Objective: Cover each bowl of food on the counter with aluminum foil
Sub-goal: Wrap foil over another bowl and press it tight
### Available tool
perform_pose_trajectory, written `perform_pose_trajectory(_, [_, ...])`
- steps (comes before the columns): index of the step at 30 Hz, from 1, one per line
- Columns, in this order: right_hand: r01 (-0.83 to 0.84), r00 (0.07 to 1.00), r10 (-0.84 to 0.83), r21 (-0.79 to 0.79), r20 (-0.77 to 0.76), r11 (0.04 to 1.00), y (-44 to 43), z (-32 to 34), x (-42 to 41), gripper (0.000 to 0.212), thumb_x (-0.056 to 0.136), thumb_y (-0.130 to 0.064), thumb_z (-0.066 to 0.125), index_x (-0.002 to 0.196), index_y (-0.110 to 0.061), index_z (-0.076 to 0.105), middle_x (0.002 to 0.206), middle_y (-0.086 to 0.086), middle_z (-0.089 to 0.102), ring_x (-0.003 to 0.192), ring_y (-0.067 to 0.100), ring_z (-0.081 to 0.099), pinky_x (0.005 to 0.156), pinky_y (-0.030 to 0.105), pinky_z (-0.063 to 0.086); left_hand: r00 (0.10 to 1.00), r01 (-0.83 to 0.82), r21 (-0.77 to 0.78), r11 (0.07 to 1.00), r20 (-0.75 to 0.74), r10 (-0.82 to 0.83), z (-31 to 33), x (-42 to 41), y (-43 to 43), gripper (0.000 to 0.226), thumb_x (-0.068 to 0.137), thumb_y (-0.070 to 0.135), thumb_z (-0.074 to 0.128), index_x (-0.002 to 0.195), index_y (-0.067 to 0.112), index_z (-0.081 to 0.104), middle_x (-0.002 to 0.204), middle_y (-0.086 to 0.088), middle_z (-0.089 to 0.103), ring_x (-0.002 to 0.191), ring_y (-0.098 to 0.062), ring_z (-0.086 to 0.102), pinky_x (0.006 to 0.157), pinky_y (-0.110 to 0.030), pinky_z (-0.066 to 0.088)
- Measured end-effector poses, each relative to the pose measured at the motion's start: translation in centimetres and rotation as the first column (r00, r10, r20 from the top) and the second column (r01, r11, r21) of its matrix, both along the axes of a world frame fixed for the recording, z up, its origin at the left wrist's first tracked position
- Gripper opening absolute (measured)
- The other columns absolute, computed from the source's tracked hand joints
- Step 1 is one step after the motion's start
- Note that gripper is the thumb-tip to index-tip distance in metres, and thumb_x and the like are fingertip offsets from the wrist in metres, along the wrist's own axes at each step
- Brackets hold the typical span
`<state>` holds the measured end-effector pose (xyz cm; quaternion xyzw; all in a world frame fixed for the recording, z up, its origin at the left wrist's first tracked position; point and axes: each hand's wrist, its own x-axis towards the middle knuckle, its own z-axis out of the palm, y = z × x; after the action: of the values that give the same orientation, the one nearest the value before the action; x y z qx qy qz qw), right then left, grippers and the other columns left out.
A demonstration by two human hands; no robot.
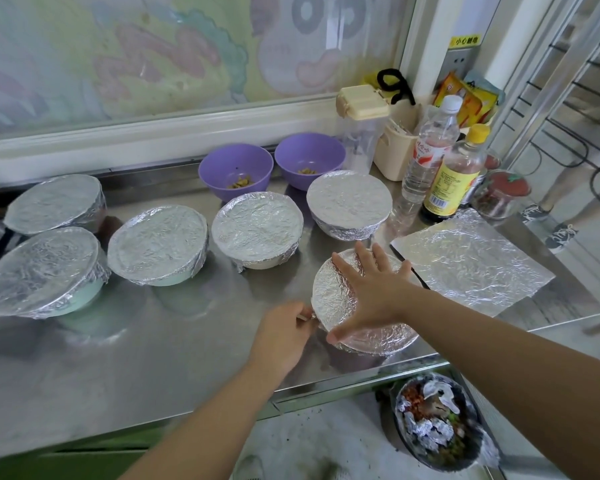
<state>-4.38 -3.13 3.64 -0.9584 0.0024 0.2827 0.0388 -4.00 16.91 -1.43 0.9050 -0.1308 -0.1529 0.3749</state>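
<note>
While five foil-capped round bowls [156, 244] stand on the stainless-steel bench [153, 358] from nine to twelve o'clock, two uncovered purple plastic bowls [236, 171] behind at eleven, the left grip [284, 336] pinches the foil edge at nine o'clock of the near foil-covered bowl [333, 296]. The right grip [371, 289], fingers spread flat, presses its top. A flat spare foil sheet [471, 265] lies at two o'clock, nearer the right grip.

At two o'clock, "小心触电" is printed on a yellow sticker [465, 41] above a wall socket [459, 61]; the bottle labels [445, 183] cannot be read.
</note>
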Motion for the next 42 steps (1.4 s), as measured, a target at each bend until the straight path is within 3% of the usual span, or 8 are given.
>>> perform_pose_trajectory(3, [0.003,1.0,-0.003,-0.002,-0.003,1.0,0.1,0.1,0.0,0.15,0.045,-0.101,0.058,0.15,-0.044,-0.031,0.158,0.006,-0.041,0.147,0.038,-0.034,0.108,0.081,-0.005,0.994,-0.039,0.192,0.981,0.112,0.018,0.0,-0.6,-0.7,0.01,0.09,0.028,0.061,0.084,0.023,0.067,0.087,0.005,0.066,0.083,-0.018,0.062,0.067,-0.029,0.043])
perform_pose_trajectory(9, [0.011,1.0,-0.011,0.001,-0.012,1.0,0.2,0.2,0.0,0.15,0.044,-0.101,0.058,0.151,-0.044,-0.031,0.158,0.006,-0.041,0.146,0.038,-0.035,0.109,0.081,-0.005,0.985,-0.096,0.201,0.975,0.161,0.064,0.9,-1.6,-1.7,0.013,0.088,0.029,0.059,0.087,0.017,0.066,0.085,-0.002,0.069,0.082,-0.027,0.062,0.063,-0.032,0.043])
perform_pose_trajectory(18, [0.016,1.0,-0.017,-0.003,-0.017,1.0,0.4,0.4,0.1,0.15,0.045,-0.1,0.06,0.151,-0.043,-0.03,0.159,0.006,-0.041,0.147,0.038,-0.033,0.108,0.079,-0.005,0.991,-0.132,0.03,0.991,0.014,0.131,1.4,-4.1,-2.2,0.013,0.093,0.008,0.055,0.085,0.012,0.065,0.07,0.003,0.056,0.066,-0.02,0.051,0.052,-0.022,0.032])
perform_pose_trajectory(27, [0.025,1.0,-0.025,-0.006,-0.008,1.0,0.3,0.4,0.2,0.151,0.044,-0.1,0.06,0.152,-0.043,-0.028,0.161,0.007,-0.037,0.149,0.039,-0.03,0.11,0.08,-0.002,0.973,0.107,0.018,0.994,-0.206,-0.101,1.9,-3.6,-1.5,0.012,0.097,0.006,0.042,0.099,0.01,0.053,0.099,-0.007,0.066,0.08,-0.021,0.059,0.068,-0.031,0.043])
perform_pose_trajectory(33, [0.281,0.96,-0.281,0.022,0.013,0.96,1.3,-0.1,-0.8,0.147,0.044,-0.108,0.042,0.154,-0.038,-0.027,0.159,0.013,-0.038,0.149,0.043,-0.027,0.109,0.082,0.002,0.963,0.049,-0.19,0.981,-0.252,-0.097,2.6,-1.5,-1.5,0.037,0.093,-0.002,0.041,0.116,0.017,0.063,0.103,0.007,0.067,0.089,-0.008,0.06,0.072,-0.005,0.042])
perform_pose_trajectory(36, [0.366,0.931,-0.364,0.047,-0.041,0.93,0.8,0.5,-1.1,0.145,0.047,-0.108,0.04,0.154,-0.036,-0.028,0.16,0.016,-0.036,0.15,0.043,-0.024,0.111,0.08,0.006,0.95,-0.039,-0.273,0.961,-0.309,-0.048,2.4,-0.2,-1.5,0.048,0.092,0.008,0.045,0.12,0.042,0.063,0.117,0.01,0.07,0.111,-0.015,0.064,0.104,-0.032,0.048])
perform_pose_trajectory(39, [0.306,0.952,-0.305,0.035,-0.037,0.951,-0.5,1.4,-0.7,0.15,0.043,-0.106,0.048,0.151,-0.038,-0.032,0.159,0.016,-0.037,0.149,0.043,-0.025,0.112,0.08,0.005,0.887,-0.293,-0.417,0.861,-0.455,0.081,2.3,0.2,-1.4,0.044,0.097,-0.003,0.049,0.133,0.022,0.057,0.12,-0.011,0.069,0.098,-0.026,0.065,0.099,-0.05,0.049])
perform_pose_trajectory(42, [0.126,0.991,-0.125,0.034,-0.038,0.991,-0.9,1.9,-0.2,0.152,0.044,-0.098,0.063,0.149,-0.044,-0.033,0.157,0.003,-0.043,0.146,0.041,-0.033,0.107,0.084,-0.002,0.904,-0.291,-0.418,0.861,-0.414,0.104,2.0,-0.3,-0.9,0.038,0.096,-0.001,0.056,0.13,0.014,0.06,0.113,-0.009,0.072,0.088,-0.02,0.067,0.089,-0.043,0.055])
